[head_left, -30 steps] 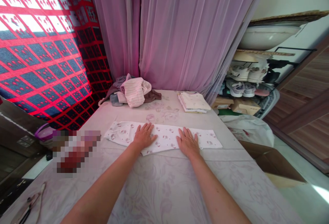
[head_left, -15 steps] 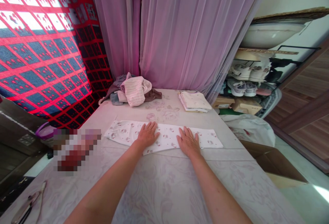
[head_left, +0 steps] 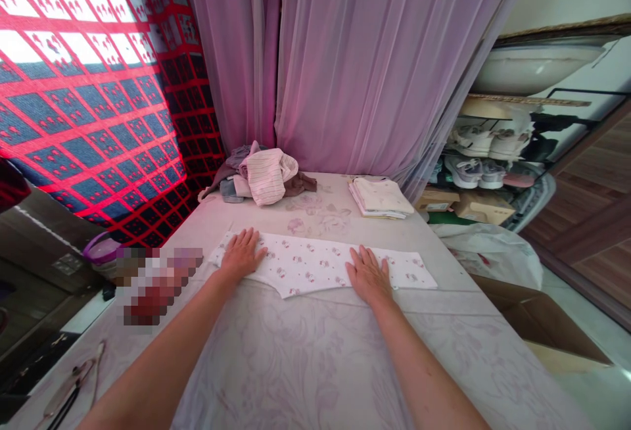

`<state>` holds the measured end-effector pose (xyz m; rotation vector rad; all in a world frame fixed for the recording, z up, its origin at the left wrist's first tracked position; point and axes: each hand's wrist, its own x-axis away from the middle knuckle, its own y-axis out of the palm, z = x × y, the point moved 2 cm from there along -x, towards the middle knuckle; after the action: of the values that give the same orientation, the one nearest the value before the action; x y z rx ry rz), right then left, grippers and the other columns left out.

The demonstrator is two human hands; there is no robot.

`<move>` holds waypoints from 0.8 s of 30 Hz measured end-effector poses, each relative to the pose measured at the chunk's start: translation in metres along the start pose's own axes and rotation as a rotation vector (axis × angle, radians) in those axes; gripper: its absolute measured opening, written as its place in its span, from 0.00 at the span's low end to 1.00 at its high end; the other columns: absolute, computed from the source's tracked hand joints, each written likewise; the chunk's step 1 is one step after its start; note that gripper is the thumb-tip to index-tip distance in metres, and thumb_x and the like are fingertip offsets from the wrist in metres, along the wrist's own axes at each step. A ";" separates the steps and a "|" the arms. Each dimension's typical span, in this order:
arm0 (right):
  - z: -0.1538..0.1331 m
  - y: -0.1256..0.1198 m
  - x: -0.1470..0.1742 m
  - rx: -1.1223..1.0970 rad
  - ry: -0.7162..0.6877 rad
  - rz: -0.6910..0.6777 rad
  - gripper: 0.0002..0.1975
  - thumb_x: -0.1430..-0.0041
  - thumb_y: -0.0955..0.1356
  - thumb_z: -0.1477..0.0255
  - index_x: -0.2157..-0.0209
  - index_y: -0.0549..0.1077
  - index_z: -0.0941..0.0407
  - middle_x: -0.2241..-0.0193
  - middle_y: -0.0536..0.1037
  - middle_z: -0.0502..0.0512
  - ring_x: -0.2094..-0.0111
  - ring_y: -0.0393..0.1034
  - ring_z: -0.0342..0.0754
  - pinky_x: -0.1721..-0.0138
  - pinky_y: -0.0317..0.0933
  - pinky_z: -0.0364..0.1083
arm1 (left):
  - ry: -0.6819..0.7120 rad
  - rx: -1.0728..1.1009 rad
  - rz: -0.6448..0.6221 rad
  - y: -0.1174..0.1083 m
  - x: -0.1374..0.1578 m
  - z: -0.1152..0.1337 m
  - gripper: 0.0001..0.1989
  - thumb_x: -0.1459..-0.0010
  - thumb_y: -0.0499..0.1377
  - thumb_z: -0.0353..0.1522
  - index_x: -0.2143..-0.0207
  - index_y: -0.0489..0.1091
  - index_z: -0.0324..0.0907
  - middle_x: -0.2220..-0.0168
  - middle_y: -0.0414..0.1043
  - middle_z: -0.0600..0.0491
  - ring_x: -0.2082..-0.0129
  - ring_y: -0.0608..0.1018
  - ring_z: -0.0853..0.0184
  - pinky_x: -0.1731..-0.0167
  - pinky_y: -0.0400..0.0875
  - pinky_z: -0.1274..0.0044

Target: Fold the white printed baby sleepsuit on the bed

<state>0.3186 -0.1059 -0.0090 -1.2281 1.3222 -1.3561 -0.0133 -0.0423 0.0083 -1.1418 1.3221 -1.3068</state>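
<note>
White pants (head_left: 309, 263) with a small printed pattern lie flat across the table, folded lengthwise, the pointed crotch corner towards me. My left hand (head_left: 241, 254) rests palm down near their left end, fingers stretched out. On the right half, my right hand (head_left: 369, 275) lies flat with its fingers a little apart. Both hands cover parts of the cloth beneath them. Beyond the pants, a rumpled heap of clothes (head_left: 266, 177) sits at the back left. A stack of folded clothes (head_left: 382, 197) lies at the back right.
A patterned cloth covers the table (head_left: 315, 358). At its left edge are a blurred-out item (head_left: 155, 288) and some slim tools (head_left: 73, 387). An open cardboard box (head_left: 537, 325) and a shoe rack (head_left: 486, 147) stand to the right. Purple curtains (head_left: 374, 62) hang behind.
My left hand has slid left along the pants, from near their middle to their left end. The right hand stays at about the same spot on the cloth. The view has shifted slightly.
</note>
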 end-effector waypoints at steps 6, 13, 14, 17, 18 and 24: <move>0.000 -0.001 0.000 -0.010 0.000 0.015 0.28 0.34 0.50 0.61 0.35 0.51 0.51 0.33 0.46 0.54 0.33 0.38 0.50 0.38 0.34 0.62 | -0.086 -0.043 -0.064 -0.006 0.004 -0.014 0.34 0.37 0.39 0.47 0.35 0.51 0.38 0.33 0.46 0.46 0.33 0.48 0.56 0.37 0.42 0.60; 0.000 -0.001 0.000 0.000 0.003 0.004 0.28 0.34 0.49 0.61 0.35 0.51 0.50 0.33 0.46 0.54 0.33 0.38 0.50 0.38 0.34 0.62 | 0.077 0.027 0.013 -0.005 0.015 0.036 0.32 0.36 0.39 0.46 0.35 0.53 0.40 0.33 0.47 0.48 0.33 0.49 0.57 0.36 0.42 0.61; 0.000 -0.001 0.000 0.004 0.005 0.000 0.28 0.34 0.49 0.61 0.34 0.50 0.50 0.32 0.45 0.54 0.33 0.37 0.50 0.38 0.34 0.62 | 0.129 0.050 0.000 -0.003 0.019 0.045 0.32 0.36 0.39 0.47 0.35 0.53 0.42 0.33 0.47 0.49 0.33 0.50 0.57 0.36 0.43 0.62; 0.001 0.000 0.000 0.011 0.006 -0.008 0.28 0.34 0.49 0.60 0.34 0.49 0.51 0.32 0.45 0.54 0.33 0.36 0.51 0.38 0.33 0.61 | 0.178 0.088 -0.041 0.004 0.030 0.058 0.33 0.37 0.41 0.49 0.35 0.51 0.44 0.33 0.47 0.50 0.33 0.51 0.57 0.37 0.45 0.61; 0.001 0.000 0.000 0.012 0.006 -0.012 0.29 0.34 0.49 0.60 0.34 0.49 0.51 0.32 0.44 0.54 0.33 0.36 0.51 0.38 0.33 0.61 | 0.177 0.091 -0.043 0.005 0.033 0.059 0.33 0.37 0.41 0.50 0.35 0.51 0.44 0.33 0.47 0.50 0.33 0.51 0.56 0.37 0.45 0.61; -0.011 -0.011 -0.004 0.008 0.028 -0.046 0.28 0.34 0.50 0.63 0.34 0.50 0.52 0.32 0.44 0.54 0.33 0.37 0.51 0.37 0.32 0.62 | 0.174 0.089 -0.022 0.006 0.039 0.054 0.33 0.38 0.43 0.49 0.35 0.51 0.43 0.33 0.47 0.50 0.33 0.50 0.56 0.37 0.44 0.61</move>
<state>0.3091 -0.0994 0.0024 -1.2453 1.3131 -1.4144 0.0340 -0.0889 0.0021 -1.0023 1.3647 -1.4937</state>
